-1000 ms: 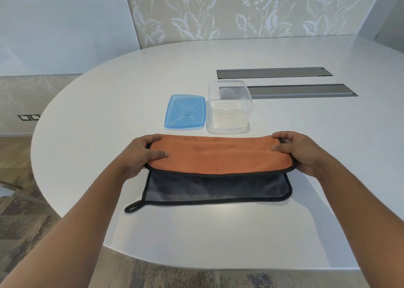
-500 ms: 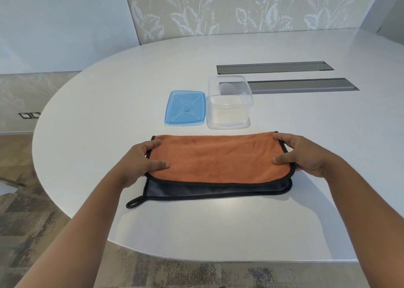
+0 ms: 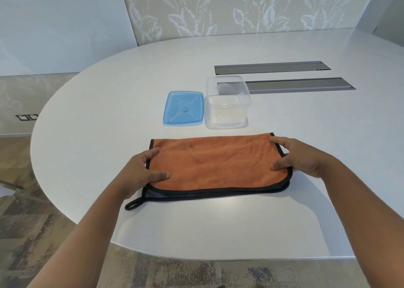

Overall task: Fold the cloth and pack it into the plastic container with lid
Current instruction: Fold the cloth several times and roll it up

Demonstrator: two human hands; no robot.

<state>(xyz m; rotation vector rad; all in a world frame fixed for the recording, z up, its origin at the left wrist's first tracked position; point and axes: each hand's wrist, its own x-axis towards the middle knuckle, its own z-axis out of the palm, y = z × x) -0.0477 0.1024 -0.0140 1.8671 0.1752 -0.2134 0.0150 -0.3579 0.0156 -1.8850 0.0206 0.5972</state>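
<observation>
Both hands, left hand [image 3: 140, 169] and right hand [image 3: 299, 156], grip cloth [image 3: 216, 163] ends; edges nearly flush. Next fold should halve it crosswise.

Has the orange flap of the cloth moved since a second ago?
Yes. The orange flap was drawn toward the person, away from the clear container, and now covers nearly all the grey layer.
</observation>
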